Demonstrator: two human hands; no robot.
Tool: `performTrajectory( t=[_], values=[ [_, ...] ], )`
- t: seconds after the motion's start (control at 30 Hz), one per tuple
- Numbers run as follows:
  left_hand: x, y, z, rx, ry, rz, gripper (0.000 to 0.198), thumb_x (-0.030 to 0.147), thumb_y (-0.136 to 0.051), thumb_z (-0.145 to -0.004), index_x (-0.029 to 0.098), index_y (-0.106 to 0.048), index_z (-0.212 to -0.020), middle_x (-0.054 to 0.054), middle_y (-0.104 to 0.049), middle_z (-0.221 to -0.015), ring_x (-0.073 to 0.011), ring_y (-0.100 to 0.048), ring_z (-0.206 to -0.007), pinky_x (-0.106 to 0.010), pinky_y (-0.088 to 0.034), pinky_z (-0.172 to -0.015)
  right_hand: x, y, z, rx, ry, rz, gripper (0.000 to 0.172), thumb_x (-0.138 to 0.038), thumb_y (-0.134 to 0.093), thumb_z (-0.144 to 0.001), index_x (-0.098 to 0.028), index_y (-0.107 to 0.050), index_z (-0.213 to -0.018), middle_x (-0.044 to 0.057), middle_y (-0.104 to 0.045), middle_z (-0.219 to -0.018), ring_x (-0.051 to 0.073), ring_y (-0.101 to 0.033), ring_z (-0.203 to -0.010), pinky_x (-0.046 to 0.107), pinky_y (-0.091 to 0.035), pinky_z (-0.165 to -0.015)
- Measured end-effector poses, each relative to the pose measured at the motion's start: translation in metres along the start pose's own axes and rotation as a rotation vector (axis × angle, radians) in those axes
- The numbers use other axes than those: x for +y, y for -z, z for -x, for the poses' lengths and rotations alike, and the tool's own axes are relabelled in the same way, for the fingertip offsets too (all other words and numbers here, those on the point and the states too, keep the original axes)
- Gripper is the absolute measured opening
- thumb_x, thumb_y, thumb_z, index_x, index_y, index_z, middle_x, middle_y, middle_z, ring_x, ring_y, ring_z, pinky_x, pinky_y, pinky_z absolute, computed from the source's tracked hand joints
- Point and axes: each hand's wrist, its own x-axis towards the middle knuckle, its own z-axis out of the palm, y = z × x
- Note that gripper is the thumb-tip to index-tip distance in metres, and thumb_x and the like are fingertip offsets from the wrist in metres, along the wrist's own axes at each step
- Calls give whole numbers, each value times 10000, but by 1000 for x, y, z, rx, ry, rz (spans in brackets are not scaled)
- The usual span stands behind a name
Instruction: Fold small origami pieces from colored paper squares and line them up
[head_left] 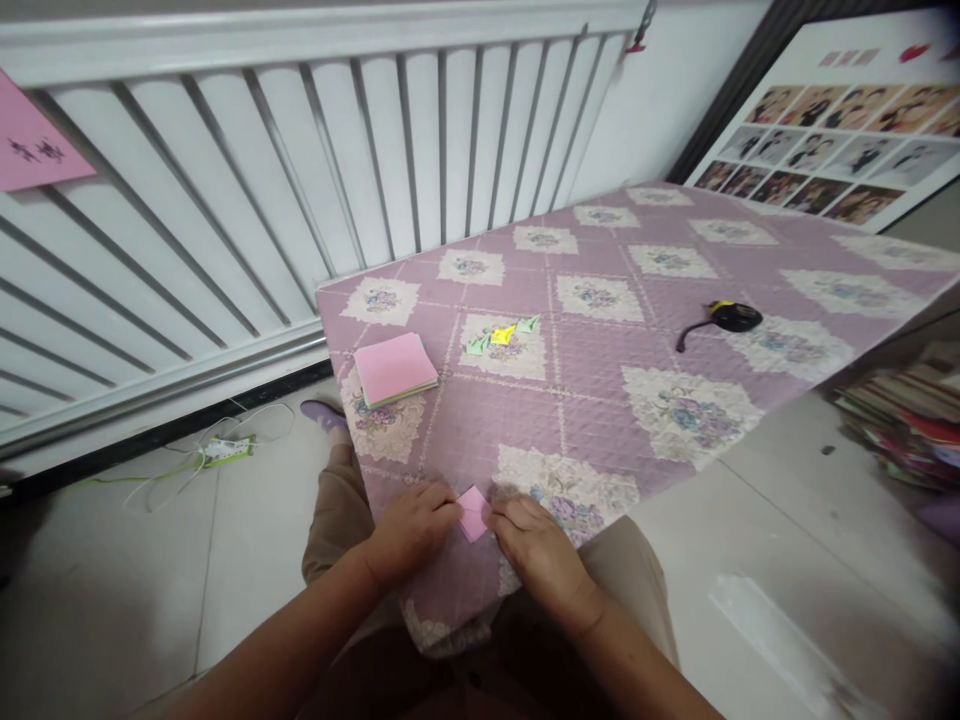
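Both hands on a small pink paper at the near table edge.

My left hand point(409, 528) pinches the paper point(473, 513) from its 9 o'clock side, my right hand point(538, 548) from 3 o'clock; fingers are nearly shut on it, only the paper between the tips. The paper sits as a diamond on the cloth point(600, 390), corners at 12 and 6, no clear long axis, flat as far as I can tell. Both hands are equally near. The pad point(395, 369) lies at 11 o'clock from my fingers, well apart; folded bits point(504, 335) at 12; tape point(733, 317) far off at 2.
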Motion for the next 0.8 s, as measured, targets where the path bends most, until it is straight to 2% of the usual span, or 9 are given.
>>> performTrajectory(
  t=[0.17, 0.27, 0.43, 0.6, 0.8],
  values=[
    [-1, -1, 0, 103, -81, -3, 262, 183, -373, -972, 186, -627, -907, -32, -576, -926, -178, -493, -841, -304, -436, -743, -1, -1, 0, -7, -11, 57, 184, -117, -506, -899, -207, -649, -971, 31, -649, -893, 178, -560, -844, 304, -460, -790],
    [-2, -1, 1, 132, -111, 8, 298, 192, -336, -986, 179, -626, -917, -35, -574, -923, -179, -490, -830, -308, -434, -726, -7, -1, 2, -27, -24, 127, 253, -104, -516, -883, -196, -632, -1089, 43, -658, -910, 183, -568, -862, 321, -452, -826],
    [-2, -2, 1, 132, -123, -6, 304, 200, -320, -994, 175, -619, -945, -40, -572, -926, -183, -497, -842, -309, -431, -725, -27, 4, 3, -182, -141, 226, 473, -65, -472, -869, -221, -515, -1314, 109, -659, -1079, 243, -559, -1052, 396, -415, -909],
    [-2, -4, 2, 136, -130, -26, 260, 213, -362, -986, 186, -619, -962, -30, -586, -936, -181, -507, -832, -301, -436, -718, -41, 6, -1, -304, -255, 226, 536, -80, -462, -872, -294, -467, -1363, 134, -609, -1215, 295, -518, -1155, 458, -392, -931],
    [-5, -5, -1, 81, -14, 70, 253, 194, -377, -967, 178, -627, -928, -36, -594, -932, -174, -525, -861, -308, -450, -785, -40, 8, -1, -330, -255, 220, 539, -101, -484, -867, -312, -466, -1363, 116, -604, -1235, 298, -519, -1157, 452, -393, -949]
  ],
)
